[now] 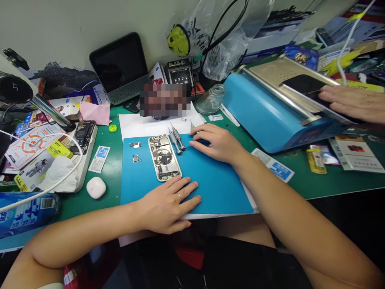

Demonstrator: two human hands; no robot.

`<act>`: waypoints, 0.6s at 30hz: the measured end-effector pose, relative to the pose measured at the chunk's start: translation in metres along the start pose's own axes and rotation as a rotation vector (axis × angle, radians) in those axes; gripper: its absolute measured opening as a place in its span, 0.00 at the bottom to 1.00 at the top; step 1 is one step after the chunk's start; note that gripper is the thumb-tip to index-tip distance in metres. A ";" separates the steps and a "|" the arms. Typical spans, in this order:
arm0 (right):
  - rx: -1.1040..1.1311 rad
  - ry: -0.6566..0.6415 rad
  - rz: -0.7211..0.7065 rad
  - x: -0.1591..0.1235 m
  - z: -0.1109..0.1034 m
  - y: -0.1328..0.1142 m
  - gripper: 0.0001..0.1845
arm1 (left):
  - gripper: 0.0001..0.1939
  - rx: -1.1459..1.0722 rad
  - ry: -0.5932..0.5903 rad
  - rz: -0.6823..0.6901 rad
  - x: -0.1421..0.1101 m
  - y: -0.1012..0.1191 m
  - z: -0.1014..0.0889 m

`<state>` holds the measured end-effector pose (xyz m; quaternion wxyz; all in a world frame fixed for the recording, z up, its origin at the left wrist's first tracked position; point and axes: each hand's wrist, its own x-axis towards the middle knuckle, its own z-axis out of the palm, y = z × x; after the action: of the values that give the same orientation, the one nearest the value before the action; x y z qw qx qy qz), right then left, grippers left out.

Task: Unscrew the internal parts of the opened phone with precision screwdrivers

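An opened phone body (164, 157) with bare circuit parts lies on a blue work mat (216, 188). My left hand (168, 204) rests flat on the mat's near edge, fingers stretched out, just below the phone; a ring is on one finger. My right hand (215, 140) lies palm down on the mat to the right of two grey screwdrivers (177, 140), fingertips curled close to a third small tool (191, 126). Two small loose parts (135, 151) sit on the mat left of the phone.
A blue and metal machine (270, 108) stands at right, with another person's hand (345, 100) on it. A glass jar (212, 99), dark speaker (122, 68), white earbud case (96, 187), second opened phone (84, 134), lamp arm (45, 108) and packaging crowd the green desk.
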<state>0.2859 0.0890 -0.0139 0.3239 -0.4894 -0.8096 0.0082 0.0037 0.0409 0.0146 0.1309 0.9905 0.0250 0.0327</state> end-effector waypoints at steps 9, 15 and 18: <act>0.028 0.098 0.024 0.001 -0.003 -0.001 0.07 | 0.32 -0.009 0.001 -0.005 0.000 0.000 0.001; 0.005 0.087 0.028 0.001 -0.002 0.001 0.07 | 0.32 0.001 0.005 0.000 0.001 0.000 0.000; -0.002 0.041 0.015 -0.001 -0.002 0.000 0.09 | 0.32 0.018 0.007 -0.001 0.001 0.000 -0.001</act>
<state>0.2871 0.0880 -0.0128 0.3400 -0.4959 -0.7990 0.0000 0.0049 0.0409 0.0156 0.1221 0.9915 0.0263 0.0359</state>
